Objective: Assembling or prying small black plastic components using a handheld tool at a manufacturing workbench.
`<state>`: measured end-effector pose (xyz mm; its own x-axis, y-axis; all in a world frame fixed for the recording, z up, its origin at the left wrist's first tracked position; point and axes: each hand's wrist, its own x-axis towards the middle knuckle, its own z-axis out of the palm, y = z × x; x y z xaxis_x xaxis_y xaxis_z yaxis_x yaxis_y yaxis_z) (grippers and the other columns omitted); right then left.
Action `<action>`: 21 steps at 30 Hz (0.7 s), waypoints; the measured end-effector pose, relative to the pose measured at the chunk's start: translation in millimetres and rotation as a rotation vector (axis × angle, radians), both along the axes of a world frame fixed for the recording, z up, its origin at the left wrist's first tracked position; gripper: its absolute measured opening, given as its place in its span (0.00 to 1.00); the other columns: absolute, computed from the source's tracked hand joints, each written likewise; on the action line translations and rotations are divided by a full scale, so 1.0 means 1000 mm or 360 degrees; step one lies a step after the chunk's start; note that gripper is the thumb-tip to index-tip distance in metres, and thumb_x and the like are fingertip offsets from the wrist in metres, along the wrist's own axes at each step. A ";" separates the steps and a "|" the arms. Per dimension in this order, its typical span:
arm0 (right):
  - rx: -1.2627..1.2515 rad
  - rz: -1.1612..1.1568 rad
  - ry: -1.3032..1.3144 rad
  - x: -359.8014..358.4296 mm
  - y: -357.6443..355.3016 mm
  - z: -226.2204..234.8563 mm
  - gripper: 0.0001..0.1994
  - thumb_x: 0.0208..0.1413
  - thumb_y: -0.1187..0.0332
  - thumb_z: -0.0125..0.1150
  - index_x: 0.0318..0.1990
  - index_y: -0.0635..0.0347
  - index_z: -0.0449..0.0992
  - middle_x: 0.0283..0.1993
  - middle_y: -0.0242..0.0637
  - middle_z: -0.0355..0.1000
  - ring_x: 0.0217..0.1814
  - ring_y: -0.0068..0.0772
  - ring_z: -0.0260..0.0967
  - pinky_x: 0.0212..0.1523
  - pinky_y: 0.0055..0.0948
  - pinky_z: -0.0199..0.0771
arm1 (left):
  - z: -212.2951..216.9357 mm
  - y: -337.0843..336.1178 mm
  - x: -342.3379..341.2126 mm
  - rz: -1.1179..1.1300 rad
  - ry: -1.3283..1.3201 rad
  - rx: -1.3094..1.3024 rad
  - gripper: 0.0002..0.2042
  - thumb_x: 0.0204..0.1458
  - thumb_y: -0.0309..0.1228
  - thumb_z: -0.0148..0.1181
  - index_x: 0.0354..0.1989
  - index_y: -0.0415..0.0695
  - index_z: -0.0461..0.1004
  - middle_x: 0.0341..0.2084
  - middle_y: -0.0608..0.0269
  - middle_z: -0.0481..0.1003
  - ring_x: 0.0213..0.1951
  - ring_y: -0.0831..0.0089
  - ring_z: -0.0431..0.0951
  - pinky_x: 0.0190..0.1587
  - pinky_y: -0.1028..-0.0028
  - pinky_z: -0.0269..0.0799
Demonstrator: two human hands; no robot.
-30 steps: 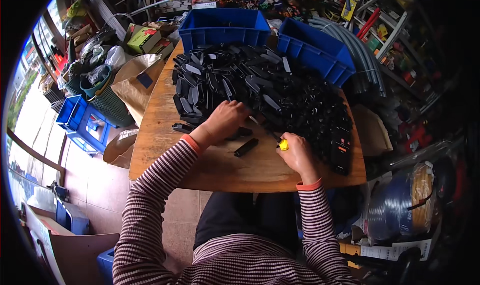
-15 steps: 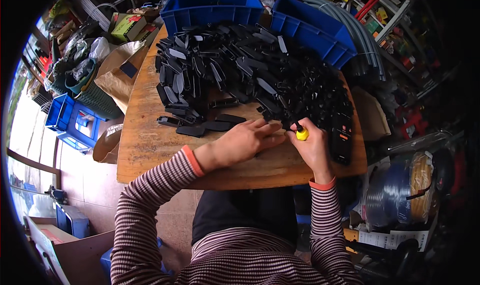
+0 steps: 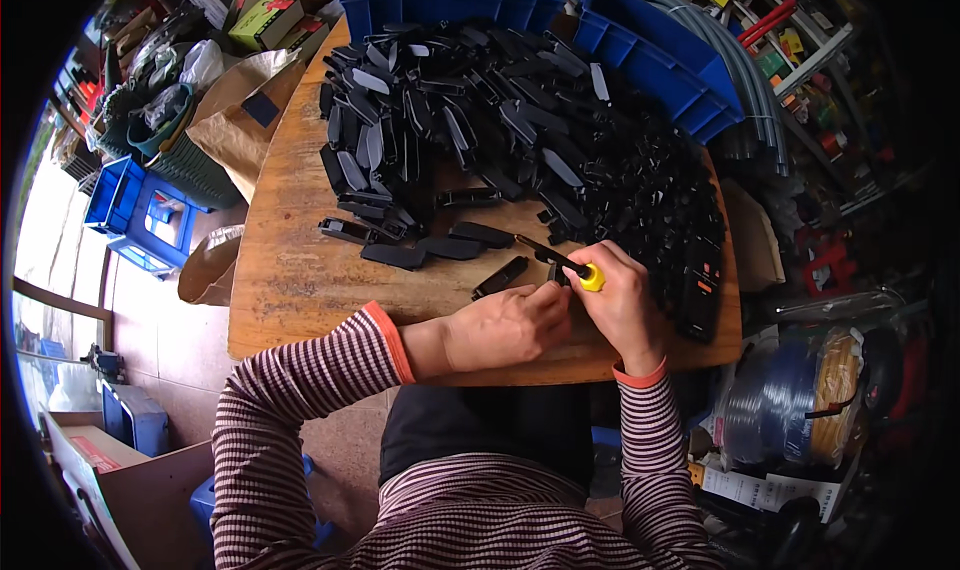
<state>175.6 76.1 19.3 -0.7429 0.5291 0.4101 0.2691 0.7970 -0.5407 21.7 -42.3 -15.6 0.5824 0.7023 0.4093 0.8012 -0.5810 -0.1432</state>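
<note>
In my right hand (image 3: pixel 622 295) is a screwdriver-like tool (image 3: pixel 593 277) with a yellow end and a slim dark shaft slanting up to the left. My left hand (image 3: pixel 515 322) is closed, its fingertips pinching a small black plastic part (image 3: pixel 560 273) just beside my right fingers; most of that part is hidden. Above the left knuckles lies a narrow black plastic housing (image 3: pixel 500 278) on the wooden table (image 3: pixel 290 290). Several flat black plastic pieces (image 3: pixel 448 248) rest a little farther left. A heap of similar long black pieces (image 3: pixel 455 130) covers the far part of the table.
Small black parts (image 3: pixel 640 185) are piled on the right, with a black phone-like device (image 3: pixel 700 290) at the table's right edge. Two blue crates (image 3: pixel 450 8) stand at the back. A brown paper bag (image 3: pixel 235 120) sits left of the table, and wrapped coils (image 3: pixel 775 390) lie at right.
My left hand has gone from flat to curled in a pinch. The tool in my right hand has turned, so its shaft now shows. The narrow black housing has come into view.
</note>
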 end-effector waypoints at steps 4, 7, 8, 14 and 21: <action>-0.0039 0.0084 -0.0083 -0.002 -0.001 0.000 0.12 0.41 0.83 0.65 0.34 0.62 0.73 0.33 0.41 0.72 0.34 0.48 0.73 0.32 0.36 0.73 | -0.004 0.001 0.003 0.0032 0.0030 0.0069 0.14 0.45 0.30 0.55 0.41 0.40 0.72 0.43 0.54 0.73 0.45 0.66 0.73 0.45 0.74 0.76; 0.0117 0.0112 -0.0129 -0.006 0.000 0.002 0.12 0.41 0.84 0.64 0.34 0.63 0.73 0.32 0.41 0.72 0.34 0.48 0.73 0.32 0.36 0.73 | -0.005 0.002 0.002 0.0007 -0.0036 0.0186 0.13 0.44 0.30 0.55 0.39 0.41 0.72 0.40 0.56 0.74 0.43 0.68 0.74 0.43 0.75 0.76; 0.0196 0.0125 -0.0147 -0.007 0.000 0.002 0.12 0.40 0.84 0.64 0.34 0.63 0.73 0.32 0.41 0.71 0.34 0.49 0.73 0.32 0.37 0.73 | -0.006 0.002 0.003 0.0010 -0.0055 0.0219 0.12 0.45 0.30 0.55 0.39 0.41 0.72 0.40 0.56 0.74 0.42 0.68 0.74 0.43 0.76 0.76; 0.0010 0.0228 -0.0293 -0.003 0.007 0.010 0.09 0.42 0.82 0.64 0.33 0.64 0.73 0.32 0.42 0.71 0.34 0.48 0.72 0.33 0.36 0.73 | -0.004 -0.002 0.004 -0.0007 -0.0097 -0.0045 0.12 0.45 0.30 0.55 0.39 0.40 0.72 0.41 0.54 0.74 0.46 0.65 0.76 0.40 0.77 0.78; -0.0362 0.0141 -0.0054 -0.007 0.016 0.034 0.05 0.52 0.75 0.65 0.32 0.65 0.73 0.31 0.39 0.75 0.30 0.30 0.74 0.32 0.28 0.73 | -0.005 -0.002 0.003 0.0022 -0.0044 0.0064 0.14 0.46 0.29 0.54 0.42 0.38 0.73 0.44 0.52 0.74 0.50 0.60 0.75 0.39 0.75 0.80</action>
